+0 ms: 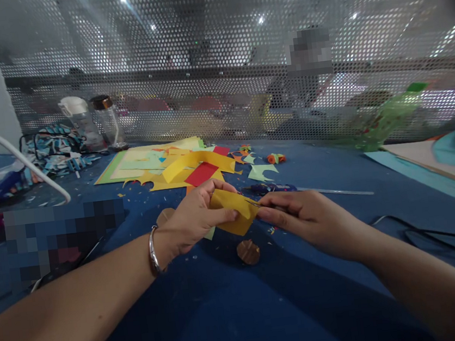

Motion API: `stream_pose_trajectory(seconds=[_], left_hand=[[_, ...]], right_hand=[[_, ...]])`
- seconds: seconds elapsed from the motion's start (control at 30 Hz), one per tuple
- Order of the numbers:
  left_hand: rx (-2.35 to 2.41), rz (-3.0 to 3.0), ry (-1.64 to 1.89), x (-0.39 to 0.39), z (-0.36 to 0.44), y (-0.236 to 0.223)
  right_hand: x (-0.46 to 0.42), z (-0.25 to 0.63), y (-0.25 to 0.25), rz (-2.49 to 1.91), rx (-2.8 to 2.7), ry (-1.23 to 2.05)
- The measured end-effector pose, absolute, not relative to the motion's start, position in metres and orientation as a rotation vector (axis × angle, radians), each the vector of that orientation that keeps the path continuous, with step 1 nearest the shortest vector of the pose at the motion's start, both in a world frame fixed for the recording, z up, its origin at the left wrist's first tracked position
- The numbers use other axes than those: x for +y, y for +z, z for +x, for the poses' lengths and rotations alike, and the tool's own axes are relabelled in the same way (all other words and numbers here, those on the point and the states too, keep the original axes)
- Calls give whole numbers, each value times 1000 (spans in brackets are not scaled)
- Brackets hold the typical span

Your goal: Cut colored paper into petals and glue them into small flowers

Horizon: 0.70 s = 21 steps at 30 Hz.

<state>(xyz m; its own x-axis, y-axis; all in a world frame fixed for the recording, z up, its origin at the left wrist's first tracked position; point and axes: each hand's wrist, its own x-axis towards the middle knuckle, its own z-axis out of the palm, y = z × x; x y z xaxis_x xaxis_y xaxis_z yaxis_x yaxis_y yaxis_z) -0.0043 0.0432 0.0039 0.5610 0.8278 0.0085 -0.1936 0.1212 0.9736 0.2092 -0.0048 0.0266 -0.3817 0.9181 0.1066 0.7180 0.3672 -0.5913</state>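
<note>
My left hand is closed on a piece of yellow paper, its thumb pressed on the paper's face. At the paper's right edge, my right hand pinches a thin metal tool; the fingers cover most of it, so its kind is unclear. The narrow tip meets the sheet. Below the paper, a round brown cardboard disc lies on the blue table. Another brown disc is partly covered by my left hand. Just behind my hands lies what looks like a blue glue gun with a long clear stick.
Coloured paper sheets and offcuts are piled behind my hands, near a rolled orange paper flower. Two bottles stand back left. A green bottle leans at right beside blue sheets. Black cables cross the right; perforated metal screen behind.
</note>
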Motion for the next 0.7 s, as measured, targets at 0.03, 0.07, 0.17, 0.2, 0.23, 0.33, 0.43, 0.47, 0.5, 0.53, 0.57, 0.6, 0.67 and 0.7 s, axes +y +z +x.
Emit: stream_pose_trajectory(seconds=[0.03, 0.07, 0.17, 0.2, 0.23, 0.33, 0.43, 0.47, 0.5, 0.53, 0.57, 0.6, 0.67, 0.7], left_hand=[[645, 1217, 830, 43, -4, 4], [651, 1204, 837, 43, -4, 4], [667, 1166, 848, 42, -3, 5], [661, 1152, 841, 42, -2, 5], [652, 1141, 829, 42, -2, 5], [650, 1136, 802, 42, -2, 3], [671, 1125, 797, 42, -2, 2], [674, 1112, 795, 42, -2, 1], [676, 1100, 792, 42, -2, 1], [676, 1091, 787, 42, -2, 1], [674, 1088, 785, 42, -2, 1], [672, 1091, 782, 42, -2, 0], [665, 1106, 781, 42, -2, 0], [660, 1109, 781, 43, -2, -1]], right_hand=[[-5, 209, 26, -1425, -2207, 642], [-5, 210, 26, -1428, -2206, 640], [-4, 210, 26, -1423, -2212, 626], [-4, 210, 26, -1423, -2213, 617], [-4, 210, 27, -1425, -2213, 609], [-5, 210, 27, -1436, -2212, 592], [-6, 210, 27, -1442, -2214, 594], [-6, 210, 26, -1441, -2213, 595], [-6, 210, 26, -1440, -2215, 595], [-5, 210, 25, -1440, -2216, 594], [-5, 210, 25, -1442, -2216, 596], [-4, 210, 25, -1444, -2214, 599], [-4, 210, 25, -1444, -2211, 617], [-4, 209, 25, -1443, -2210, 629]])
